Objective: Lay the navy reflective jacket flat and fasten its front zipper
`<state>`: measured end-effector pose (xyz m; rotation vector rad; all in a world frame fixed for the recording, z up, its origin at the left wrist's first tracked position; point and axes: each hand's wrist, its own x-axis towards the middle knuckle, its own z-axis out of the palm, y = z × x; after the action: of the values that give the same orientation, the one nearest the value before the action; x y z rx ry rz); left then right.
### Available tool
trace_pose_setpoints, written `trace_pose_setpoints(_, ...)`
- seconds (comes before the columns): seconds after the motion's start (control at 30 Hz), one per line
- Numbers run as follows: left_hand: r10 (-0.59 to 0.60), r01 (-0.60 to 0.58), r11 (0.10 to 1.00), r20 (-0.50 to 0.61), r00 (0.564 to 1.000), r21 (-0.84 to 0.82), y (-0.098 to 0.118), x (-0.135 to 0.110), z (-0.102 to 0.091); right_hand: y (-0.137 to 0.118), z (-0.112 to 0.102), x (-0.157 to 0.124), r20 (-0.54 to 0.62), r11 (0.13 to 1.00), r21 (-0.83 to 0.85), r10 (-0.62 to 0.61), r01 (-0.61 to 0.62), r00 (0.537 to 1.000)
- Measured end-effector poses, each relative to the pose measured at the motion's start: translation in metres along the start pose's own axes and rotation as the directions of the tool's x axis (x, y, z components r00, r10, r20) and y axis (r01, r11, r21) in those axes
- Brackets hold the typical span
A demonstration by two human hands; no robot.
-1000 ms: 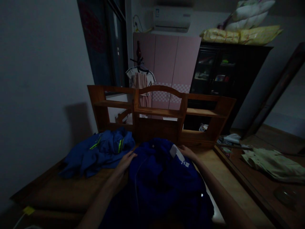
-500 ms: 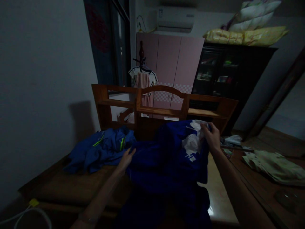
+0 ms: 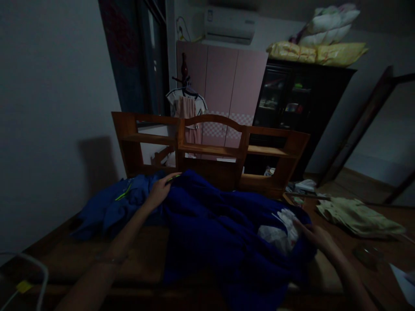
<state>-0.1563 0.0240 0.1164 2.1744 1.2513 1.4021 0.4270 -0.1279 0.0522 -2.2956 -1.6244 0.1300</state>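
Note:
A dark blue garment (image 3: 207,216) is spread between my hands, over the wooden desk (image 3: 139,255). My left hand (image 3: 161,190) pinches its upper left edge. At the other end, my right hand (image 3: 316,237) grips the cloth beside a crumpled white patch (image 3: 275,235). The garment's lower part hangs toward me, and its exact kind is hard to tell in the dim light. Left of it lies a lighter blue garment (image 3: 113,203) with a yellow-green stripe, partly behind my left forearm.
A wooden shelf unit (image 3: 210,149) rises along the desk's back. On the right, a folded pale green cloth (image 3: 356,216) and a round glass dish (image 3: 368,254) lie on a brown surface. A white cable (image 3: 43,272) loops at the lower left by the wall.
My left hand has risen with its edge of the dark blue garment. My right hand has come down and right, so the garment is spread wider. The view has shifted slightly right.

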Motion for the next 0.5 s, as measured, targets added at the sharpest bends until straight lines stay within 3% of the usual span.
trace_pose_setpoints(0.07,0.041,-0.040,0.999,-0.047,0.998,0.028,0.014,-0.009,0.003,-0.006,0.000,-0.003,0.200,0.993,-0.109,-0.023,0.045,0.980)
trace_pose_setpoints(0.1,0.061,-0.058,0.997,-0.078,0.995,0.041,0.022,-0.015,0.004,-0.017,-0.005,-0.003,0.193,0.981,-0.178,-0.041,0.076,0.980)
trace_pose_setpoints(0.17,0.100,-0.092,0.994,-0.144,0.984,0.063,0.038,-0.025,0.005,-0.053,-0.020,0.000,0.015,0.948,-0.279,-0.152,0.150,0.988)
trace_pose_setpoints(0.23,0.120,-0.106,0.991,-0.198,0.973,0.082,0.051,-0.035,0.003,-0.101,-0.034,0.009,-0.171,0.915,-0.278,-0.347,0.292,0.922)
trace_pose_setpoints(0.3,0.110,-0.091,0.991,-0.210,0.972,0.096,0.058,-0.047,-0.003,-0.145,-0.040,0.024,-0.198,0.866,-0.268,-0.479,0.423,0.856)
trace_pose_setpoints(0.37,0.102,-0.080,0.990,-0.193,0.976,0.120,0.058,-0.061,-0.012,-0.177,-0.031,0.039,-0.103,0.821,-0.279,-0.541,0.497,0.835)
trace_pose_setpoints(0.5,0.228,-0.192,0.950,-0.127,0.965,0.246,0.038,-0.098,-0.031,-0.199,0.019,0.049,0.320,0.784,-0.235,-0.495,0.574,0.808)
